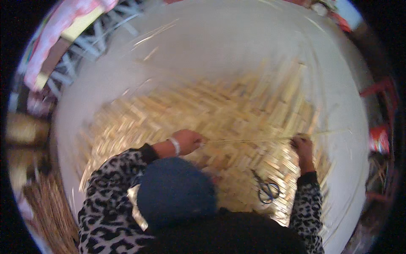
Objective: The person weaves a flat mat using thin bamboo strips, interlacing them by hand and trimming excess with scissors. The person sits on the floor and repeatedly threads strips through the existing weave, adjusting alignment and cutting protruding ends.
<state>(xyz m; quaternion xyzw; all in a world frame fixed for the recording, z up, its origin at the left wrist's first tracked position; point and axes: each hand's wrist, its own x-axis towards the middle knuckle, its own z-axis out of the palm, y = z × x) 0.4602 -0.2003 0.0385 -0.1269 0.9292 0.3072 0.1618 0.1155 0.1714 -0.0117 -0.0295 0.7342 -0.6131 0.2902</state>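
A thin pale strip [249, 140] of split cane or straw is stretched taut from hand to hand above a woven mat [198, 110]. Its left end is pinched in my left hand [187, 141], which is closed and has a white band at the wrist. Farther right, my right hand [302, 146] is closed round the strip, and a free length of it sticks out past the fingers. Dark-handled scissors [267, 191] lie on the mat, left of my right forearm. The mat is a golden herringbone weave with loose strip ends along its far and right edges.
Pale floor [203, 42] surrounds the mat, with a few loose strips [156, 33] at the far left. A brown bundle of stalks [50, 207] lies at the near left. Red furniture legs [385, 91] stand at the right. A dark blue rounded shape [175, 194] covers the near mat.
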